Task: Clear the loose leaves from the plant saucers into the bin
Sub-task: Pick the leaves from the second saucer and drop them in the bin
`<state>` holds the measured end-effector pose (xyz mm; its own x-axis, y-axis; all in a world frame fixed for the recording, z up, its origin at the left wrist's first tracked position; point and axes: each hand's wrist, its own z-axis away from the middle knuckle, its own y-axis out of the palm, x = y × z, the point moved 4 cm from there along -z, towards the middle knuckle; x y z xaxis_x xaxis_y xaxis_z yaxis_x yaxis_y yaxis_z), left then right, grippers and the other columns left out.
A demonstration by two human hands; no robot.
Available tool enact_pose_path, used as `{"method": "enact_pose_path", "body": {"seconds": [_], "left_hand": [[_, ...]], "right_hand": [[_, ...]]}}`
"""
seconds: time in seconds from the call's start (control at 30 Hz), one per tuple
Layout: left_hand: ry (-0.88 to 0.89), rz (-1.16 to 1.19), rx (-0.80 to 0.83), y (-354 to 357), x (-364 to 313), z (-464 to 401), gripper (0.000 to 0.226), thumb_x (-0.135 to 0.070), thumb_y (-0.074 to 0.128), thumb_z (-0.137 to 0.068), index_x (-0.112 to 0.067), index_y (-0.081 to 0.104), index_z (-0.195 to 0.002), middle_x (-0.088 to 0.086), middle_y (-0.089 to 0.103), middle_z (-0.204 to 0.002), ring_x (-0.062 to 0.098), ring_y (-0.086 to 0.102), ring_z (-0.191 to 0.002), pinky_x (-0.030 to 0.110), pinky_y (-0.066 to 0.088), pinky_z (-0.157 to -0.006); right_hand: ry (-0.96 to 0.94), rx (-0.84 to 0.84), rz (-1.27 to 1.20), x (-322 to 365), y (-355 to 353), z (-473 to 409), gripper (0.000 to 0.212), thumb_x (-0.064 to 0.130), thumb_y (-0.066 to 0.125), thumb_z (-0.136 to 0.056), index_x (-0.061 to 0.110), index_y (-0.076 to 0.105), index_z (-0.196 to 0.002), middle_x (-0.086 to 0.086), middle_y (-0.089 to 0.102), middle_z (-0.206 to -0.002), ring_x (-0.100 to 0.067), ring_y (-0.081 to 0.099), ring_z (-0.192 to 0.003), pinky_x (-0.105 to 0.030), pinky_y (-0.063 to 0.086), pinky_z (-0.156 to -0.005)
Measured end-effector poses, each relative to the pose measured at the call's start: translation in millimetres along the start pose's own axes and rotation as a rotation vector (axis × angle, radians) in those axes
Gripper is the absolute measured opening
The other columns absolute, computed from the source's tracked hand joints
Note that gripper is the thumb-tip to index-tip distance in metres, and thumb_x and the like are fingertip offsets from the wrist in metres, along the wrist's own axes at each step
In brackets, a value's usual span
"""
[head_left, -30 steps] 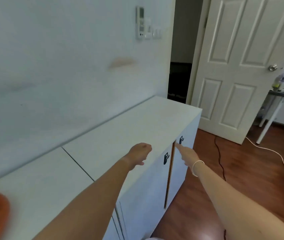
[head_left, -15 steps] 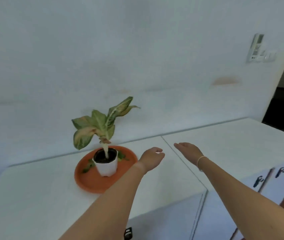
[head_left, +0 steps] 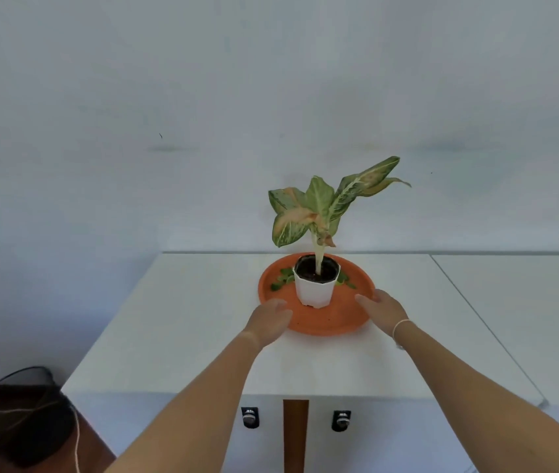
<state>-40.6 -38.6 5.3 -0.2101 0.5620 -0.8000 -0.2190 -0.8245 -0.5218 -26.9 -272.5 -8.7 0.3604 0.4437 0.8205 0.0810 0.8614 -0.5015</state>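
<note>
An orange plant saucer [head_left: 322,323] sits on the white cabinet top [head_left: 186,322]. A white pot [head_left: 315,291] with a variegated green plant [head_left: 319,206] stands in its middle. Loose green leaves [head_left: 280,279] lie in the saucer left of the pot, and more loose leaves [head_left: 345,280] lie to its right. My left hand [head_left: 269,320] reaches the saucer's near-left rim with relaxed fingers. My right hand [head_left: 382,308] is at the near-right rim, fingers extended. Neither hand holds anything. No bin is in view.
The wall stands right behind the cabinet. A second white cabinet top [head_left: 527,302] adjoins on the right. Two dark door knobs [head_left: 250,417] sit on the cabinet front below. A dark object with cables [head_left: 18,418] lies at lower left on the floor.
My view has swung left from the door to the plant, now centred. Both hands have moved forward to either side of the saucer's near rim.
</note>
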Motion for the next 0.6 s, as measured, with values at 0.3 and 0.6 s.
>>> {"method": "enact_pose_path", "body": {"seconds": [0.3, 0.6], "left_hand": [[-0.136, 0.075, -0.198, 16, 11, -19, 0.063, -0.018, 0.047, -0.088, -0.016, 0.027, -0.148, 0.012, 0.041, -0.141, 0.029, 0.057, -0.107, 0.040, 0.054, -0.089], [-0.311, 0.144, -0.390, 43, 11, -31, 0.070, -0.013, 0.059, -0.079, -0.010, 0.027, -0.141, 0.019, 0.040, -0.130, 0.030, 0.058, -0.090, 0.034, 0.051, -0.072]], "right_hand": [[0.116, -0.040, -0.162, -20, -5, -38, 0.072, 0.019, 0.050, -0.084, 0.017, 0.024, -0.151, -0.016, 0.049, -0.140, -0.025, 0.052, -0.100, -0.047, 0.048, -0.100], [0.174, 0.144, -0.313, -38, -1, -46, 0.014, 0.005, 0.047, -0.085, 0.012, 0.053, -0.096, -0.009, 0.048, -0.064, -0.020, 0.040, -0.048, -0.026, 0.037, -0.045]]}}
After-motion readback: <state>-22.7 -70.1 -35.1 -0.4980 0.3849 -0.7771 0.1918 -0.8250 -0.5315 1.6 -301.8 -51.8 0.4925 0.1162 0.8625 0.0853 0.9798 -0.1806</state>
